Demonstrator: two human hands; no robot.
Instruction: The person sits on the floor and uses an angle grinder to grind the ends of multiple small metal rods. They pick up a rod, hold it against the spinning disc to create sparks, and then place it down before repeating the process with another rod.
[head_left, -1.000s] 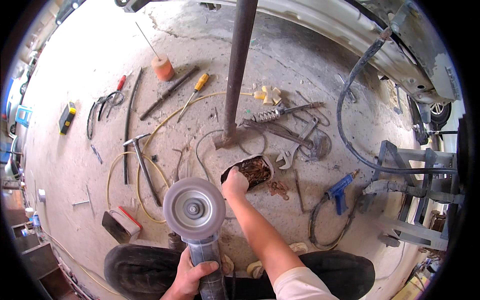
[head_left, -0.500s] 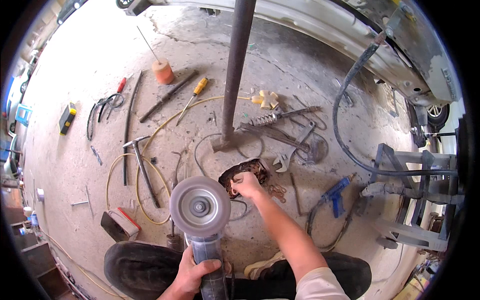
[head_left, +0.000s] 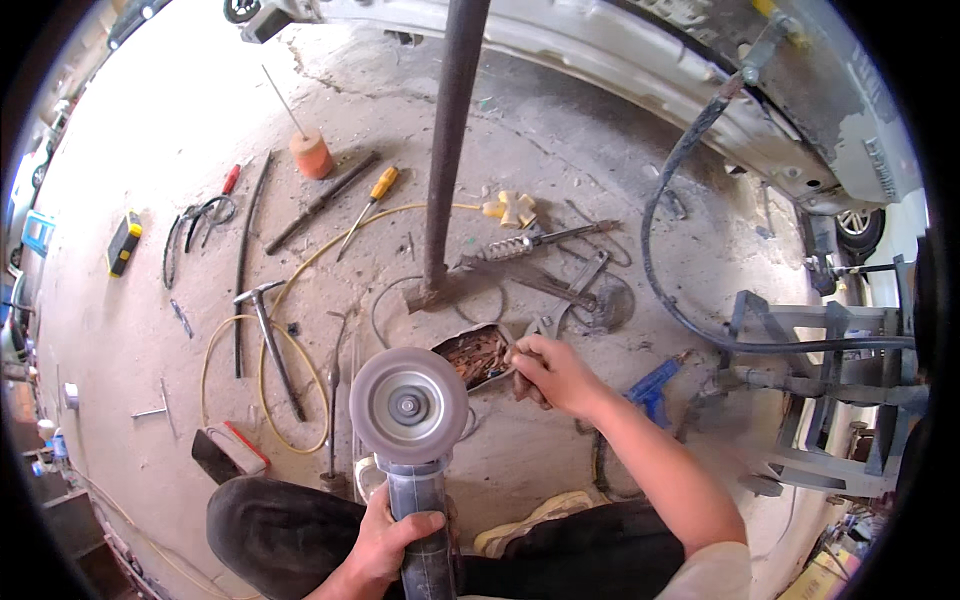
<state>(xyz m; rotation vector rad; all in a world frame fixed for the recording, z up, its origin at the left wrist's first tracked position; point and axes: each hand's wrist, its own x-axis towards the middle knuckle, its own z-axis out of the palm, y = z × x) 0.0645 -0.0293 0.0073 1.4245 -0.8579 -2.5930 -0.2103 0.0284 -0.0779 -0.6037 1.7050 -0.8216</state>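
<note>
My left hand (head_left: 395,535) is wrapped round the grey body of an angle grinder (head_left: 408,405), whose round disc faces up. Just beyond the disc, an oval open container (head_left: 447,350) with a pale rim holds many small rusty-brown bits. At its right edge my right hand (head_left: 550,372) has its fingers closed. Rusty-brown pieces (head_left: 531,392) show under these fingers; whether they are gripped or lie on the floor, I cannot make out. Behind that hand lies an adjustable wrench (head_left: 567,300).
A thick metal pole (head_left: 450,150) stands upright ahead. To the left lie a hammer (head_left: 278,350), a yellow-handled screwdriver (head_left: 368,212) and a looped yellow cable (head_left: 207,372). At right are a blue air gun (head_left: 655,390), a black hose (head_left: 650,230) and a grey metal frame (head_left: 835,400).
My right hand has moved from inside the container to its right edge. The grinder stays in my left hand. The whole view has shifted slightly.
</note>
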